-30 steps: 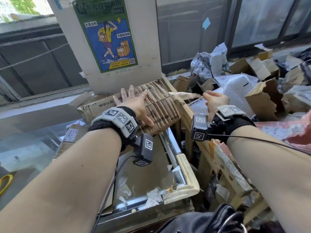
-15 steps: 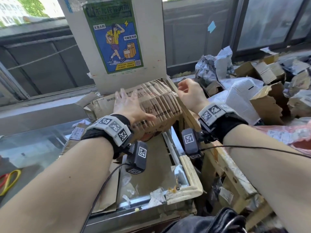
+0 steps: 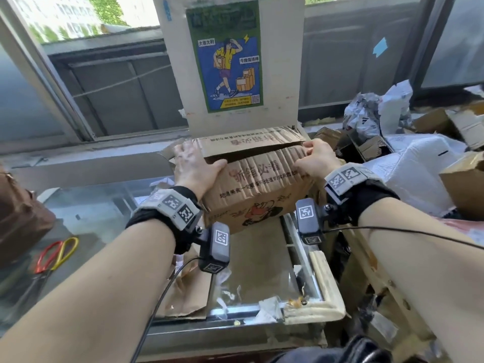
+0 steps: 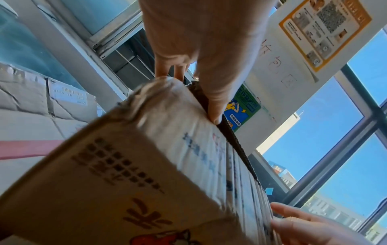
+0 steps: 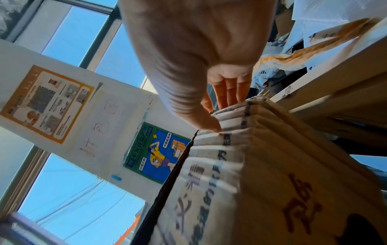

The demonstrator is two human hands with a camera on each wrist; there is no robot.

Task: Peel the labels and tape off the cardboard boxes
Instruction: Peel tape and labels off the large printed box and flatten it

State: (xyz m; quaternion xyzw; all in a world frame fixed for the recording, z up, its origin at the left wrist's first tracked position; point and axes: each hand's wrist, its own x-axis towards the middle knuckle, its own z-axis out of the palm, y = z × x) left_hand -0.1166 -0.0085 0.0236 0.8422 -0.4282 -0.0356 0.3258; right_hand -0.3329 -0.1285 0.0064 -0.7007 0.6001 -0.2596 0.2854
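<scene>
A crumpled brown cardboard box [image 3: 256, 184] with red and blue print is held up over the glass counter, tilted toward me, its top flaps parted by a dark gap. My left hand [image 3: 193, 169] grips its left top corner, thumb on the near face, fingers over the top. My right hand [image 3: 313, 161] grips the right top edge. In the left wrist view the left hand's thumb [image 4: 213, 106] lies along the flap gap of the box [image 4: 130, 174]. In the right wrist view the thumb [image 5: 201, 119] presses the creased flap of the box [image 5: 261, 165]. No label or tape shows on it.
A glass-topped counter [image 3: 99, 213] lies below, with red and yellow scissors [image 3: 56, 254], flat cardboard [image 3: 188, 292] and paper scraps [image 3: 267, 306]. A white pillar with a green poster [image 3: 227, 56] stands behind. Piled boxes and plastic bags [image 3: 408, 142] fill the right side.
My right hand came in from the pile on the right and took the box's right edge. Both hands have lifted and tilted the box toward me off the counter's back.
</scene>
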